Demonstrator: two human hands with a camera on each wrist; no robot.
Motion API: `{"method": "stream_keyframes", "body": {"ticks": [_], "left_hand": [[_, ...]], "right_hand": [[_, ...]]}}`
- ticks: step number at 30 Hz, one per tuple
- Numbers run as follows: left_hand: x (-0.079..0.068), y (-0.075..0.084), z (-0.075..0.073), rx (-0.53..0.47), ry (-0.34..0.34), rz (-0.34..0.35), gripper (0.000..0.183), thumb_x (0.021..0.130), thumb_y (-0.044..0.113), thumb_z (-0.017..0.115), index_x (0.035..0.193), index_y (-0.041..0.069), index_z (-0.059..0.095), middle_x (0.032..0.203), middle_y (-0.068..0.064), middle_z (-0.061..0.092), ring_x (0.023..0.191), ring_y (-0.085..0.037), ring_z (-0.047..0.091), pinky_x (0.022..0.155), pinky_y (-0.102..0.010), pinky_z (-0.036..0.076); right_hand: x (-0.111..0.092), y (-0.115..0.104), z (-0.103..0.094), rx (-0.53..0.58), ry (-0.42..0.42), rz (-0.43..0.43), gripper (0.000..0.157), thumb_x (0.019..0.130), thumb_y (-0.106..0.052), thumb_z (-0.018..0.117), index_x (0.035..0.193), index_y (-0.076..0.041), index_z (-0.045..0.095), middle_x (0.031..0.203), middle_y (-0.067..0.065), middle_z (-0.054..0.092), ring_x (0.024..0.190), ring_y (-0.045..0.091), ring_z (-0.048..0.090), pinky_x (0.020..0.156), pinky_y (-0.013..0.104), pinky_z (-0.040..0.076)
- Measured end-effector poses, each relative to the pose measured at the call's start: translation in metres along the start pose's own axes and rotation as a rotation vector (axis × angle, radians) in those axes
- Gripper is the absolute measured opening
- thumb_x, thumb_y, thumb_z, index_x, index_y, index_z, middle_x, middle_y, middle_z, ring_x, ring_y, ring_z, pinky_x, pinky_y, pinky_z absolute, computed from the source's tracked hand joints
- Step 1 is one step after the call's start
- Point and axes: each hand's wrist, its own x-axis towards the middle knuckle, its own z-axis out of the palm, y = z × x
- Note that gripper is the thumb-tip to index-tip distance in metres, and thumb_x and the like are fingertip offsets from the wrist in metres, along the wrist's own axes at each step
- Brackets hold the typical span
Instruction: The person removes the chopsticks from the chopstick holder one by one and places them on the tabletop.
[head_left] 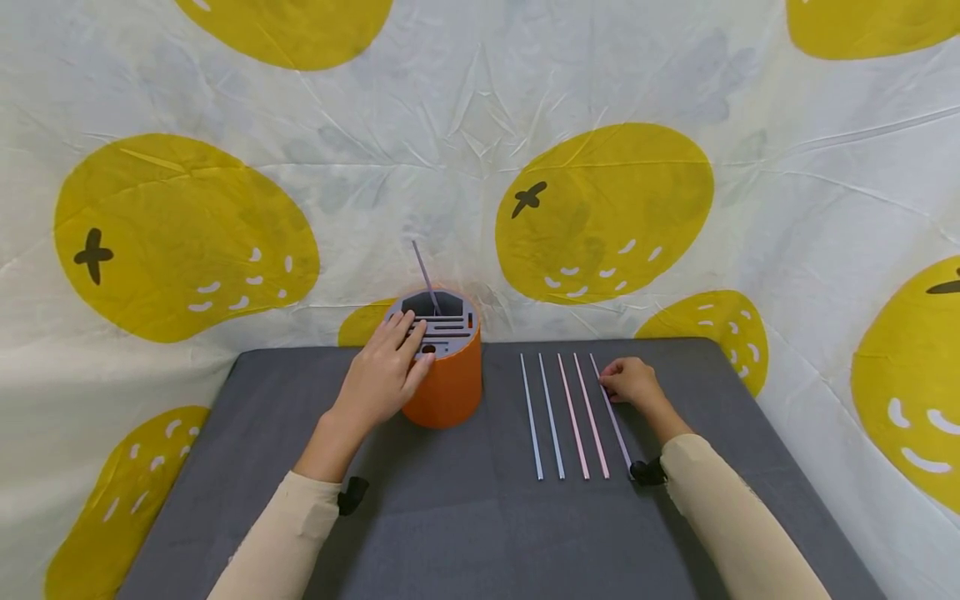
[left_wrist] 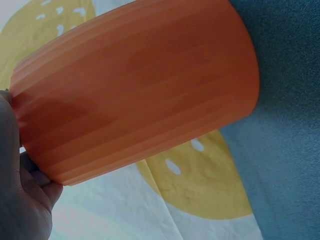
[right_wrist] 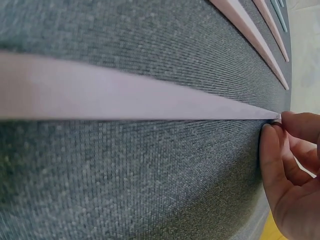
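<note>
My left hand [head_left: 384, 364] rests on the grey slotted top [head_left: 454, 342] of an orange cylindrical desk organizer [head_left: 450, 392], fingers stretched across it. In the left wrist view its fingertips lie at the rim of the orange wall [left_wrist: 140, 90]. A thin purple-grey stick [head_left: 424, 271] stands tilted in the organizer's rear compartment. To the right, my right hand [head_left: 633, 383] pinches a pale lavender stick [head_left: 615, 425] near its far end between thumb and fingers. In the right wrist view the lavender stick [right_wrist: 125, 95] runs along the cloth to the fingertips.
Left of the lavender stick lie two pink sticks [head_left: 573, 417] and two light blue sticks [head_left: 532, 417], roughly parallel. Dark grey cloth covers the table [head_left: 465, 533]. Behind it hangs a white curtain [head_left: 420, 108] with yellow fruit prints.
</note>
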Motion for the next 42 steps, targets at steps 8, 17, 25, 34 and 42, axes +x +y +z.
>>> {"method": "stream_keyframes", "body": {"ticks": [8, 17, 25, 34, 42], "left_hand": [[0.0, 0.0, -0.002, 0.007, -0.007, -0.001, 0.057, 0.107, 0.036, 0.056, 0.151, 0.0, 0.05, 0.158, -0.024, 0.046, 0.15, -0.04, 0.04, 0.126, -0.054, 0.029], [0.0, -0.001, 0.0, 0.013, -0.004, 0.013, 0.057, 0.107, 0.037, 0.055, 0.15, 0.0, 0.052, 0.157, -0.023, 0.047, 0.149, -0.04, 0.041, 0.126, -0.053, 0.029], [-0.001, -0.002, 0.001, 0.01, 0.003, 0.011, 0.057, 0.107, 0.037, 0.055, 0.15, 0.0, 0.052, 0.157, -0.023, 0.047, 0.15, -0.04, 0.041, 0.126, -0.053, 0.029], [-0.001, -0.002, 0.001, 0.008, 0.018, 0.023, 0.056, 0.107, 0.035, 0.056, 0.149, -0.001, 0.053, 0.156, -0.024, 0.048, 0.148, -0.041, 0.043, 0.123, -0.055, 0.033], [-0.001, -0.003, 0.003, 0.011, 0.027, 0.029, 0.056, 0.105, 0.034, 0.058, 0.149, -0.001, 0.054, 0.155, -0.024, 0.048, 0.147, -0.041, 0.044, 0.124, -0.055, 0.033]], "right_hand": [[-0.004, -0.008, -0.004, -0.04, 0.016, -0.041, 0.019, 0.098, -0.015, 0.07, 0.102, 0.004, 0.071, 0.085, 0.011, 0.069, 0.063, 0.011, 0.067, 0.06, 0.027, 0.062], [-0.011, -0.035, -0.013, -0.166, 0.081, -0.208, 0.024, 0.101, -0.025, 0.067, 0.108, -0.003, 0.073, 0.084, 0.01, 0.072, 0.067, 0.017, 0.064, 0.062, 0.029, 0.053], [-0.015, -0.078, -0.013, -0.083, 0.074, -0.345, 0.026, 0.103, -0.025, 0.066, 0.114, -0.002, 0.072, 0.091, 0.017, 0.072, 0.075, 0.028, 0.068, 0.065, 0.028, 0.055], [-0.03, -0.142, -0.001, 0.057, 0.051, -0.424, 0.028, 0.102, -0.023, 0.068, 0.118, 0.0, 0.071, 0.105, 0.021, 0.073, 0.095, 0.035, 0.07, 0.081, 0.04, 0.064], [-0.025, -0.184, 0.012, 0.127, 0.016, -0.562, 0.024, 0.1, -0.024, 0.071, 0.118, -0.007, 0.073, 0.11, 0.013, 0.074, 0.095, 0.025, 0.071, 0.081, 0.03, 0.062]]}}
